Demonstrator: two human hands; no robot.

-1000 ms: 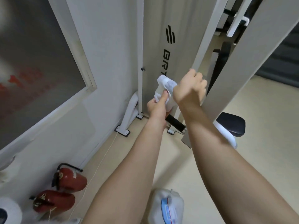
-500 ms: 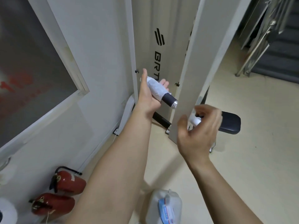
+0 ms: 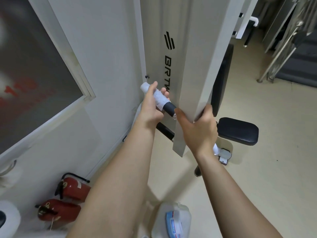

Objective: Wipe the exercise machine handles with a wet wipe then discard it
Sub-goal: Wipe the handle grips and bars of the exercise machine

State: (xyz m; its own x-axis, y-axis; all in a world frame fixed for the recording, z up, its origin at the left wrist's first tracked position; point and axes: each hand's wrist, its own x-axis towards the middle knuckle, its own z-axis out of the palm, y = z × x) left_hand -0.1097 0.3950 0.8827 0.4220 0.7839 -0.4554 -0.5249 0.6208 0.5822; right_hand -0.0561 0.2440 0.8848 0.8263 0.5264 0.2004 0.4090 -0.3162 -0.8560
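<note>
Jug (image 3: 171,219) of cloudy white plastic with a blue label stands well below the grip, cut off at the bottom, its contents unclear. The left hand (image 3: 151,107) curls around the wet wipe (image 3: 158,97), which is wrapped over the black handle (image 3: 169,108). Just right of that grip, the right hand (image 3: 199,131) clasps the white upright (image 3: 197,83), fingertips mostly hidden behind it.

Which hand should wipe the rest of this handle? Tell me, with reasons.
Left. The left hand holds the wet wipe wrapped round the handle, whose dark end beside it is uncovered. The right hand grips the machine's white upright and holds no wipe.
</note>
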